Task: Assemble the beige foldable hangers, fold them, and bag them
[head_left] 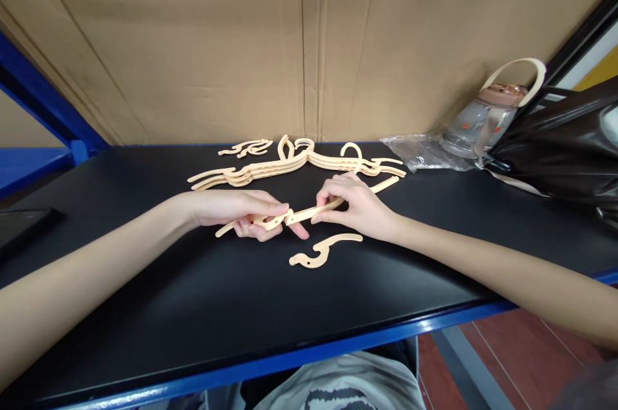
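Above the middle of the black tabletop [193,307], the left hand [241,207] is pinching a curved cream plastic end piece [273,224] between thumb and fingers; the right hand [351,201] is gripping a long cream plastic bar [309,212], whose left end is meeting that piece; a loose, hooked cream plastic part [316,260] is lying nearer; stacked cream plastic hangers [275,168] are lying at the far side.

My fingers [276,208]: evenly lit, fairly sharp.
Bench [203,313]: dark, glare streaking its blue edge [425,325].
Plastic bag [418,151]: small bright glints.
Cardboard [193,30]: dull, softly shaded.
Picture edges: stretched, my forearms [111,265] drawn long; lower right corner blurred.
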`<state>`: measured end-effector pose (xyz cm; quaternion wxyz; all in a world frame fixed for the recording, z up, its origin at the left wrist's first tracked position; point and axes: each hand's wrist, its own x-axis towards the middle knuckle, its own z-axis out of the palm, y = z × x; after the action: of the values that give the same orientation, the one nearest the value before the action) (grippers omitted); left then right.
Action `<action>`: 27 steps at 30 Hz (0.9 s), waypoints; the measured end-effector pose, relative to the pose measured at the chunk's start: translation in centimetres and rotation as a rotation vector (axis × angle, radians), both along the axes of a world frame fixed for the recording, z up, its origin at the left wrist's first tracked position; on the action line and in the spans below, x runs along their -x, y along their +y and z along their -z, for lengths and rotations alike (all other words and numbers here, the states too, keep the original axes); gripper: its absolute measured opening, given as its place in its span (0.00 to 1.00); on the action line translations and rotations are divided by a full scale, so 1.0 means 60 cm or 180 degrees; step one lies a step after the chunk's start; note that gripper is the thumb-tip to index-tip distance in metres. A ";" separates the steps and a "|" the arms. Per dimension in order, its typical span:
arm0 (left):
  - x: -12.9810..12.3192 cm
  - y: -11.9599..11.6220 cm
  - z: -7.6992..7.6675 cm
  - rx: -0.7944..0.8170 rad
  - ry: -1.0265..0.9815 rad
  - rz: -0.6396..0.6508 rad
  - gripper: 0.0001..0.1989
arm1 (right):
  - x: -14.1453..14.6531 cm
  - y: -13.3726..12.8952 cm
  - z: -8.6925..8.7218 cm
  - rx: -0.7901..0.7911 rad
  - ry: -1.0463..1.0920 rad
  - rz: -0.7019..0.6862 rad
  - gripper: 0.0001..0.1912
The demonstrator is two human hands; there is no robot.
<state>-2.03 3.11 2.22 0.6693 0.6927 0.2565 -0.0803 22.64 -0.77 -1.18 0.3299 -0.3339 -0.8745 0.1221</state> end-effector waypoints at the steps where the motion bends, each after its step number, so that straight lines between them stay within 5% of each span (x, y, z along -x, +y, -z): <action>1: 0.000 0.000 0.000 -0.0010 0.0020 0.0006 0.22 | 0.000 0.000 0.000 -0.0015 0.0007 -0.0003 0.11; 27: -0.001 -0.003 -0.004 -0.0051 0.0009 -0.0015 0.22 | -0.003 0.004 0.003 -0.0216 -0.0038 0.0109 0.11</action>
<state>-1.98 2.90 2.45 0.6635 0.6973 0.2597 -0.0775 22.84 -0.53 -1.36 0.3379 -0.3381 -0.8743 0.0847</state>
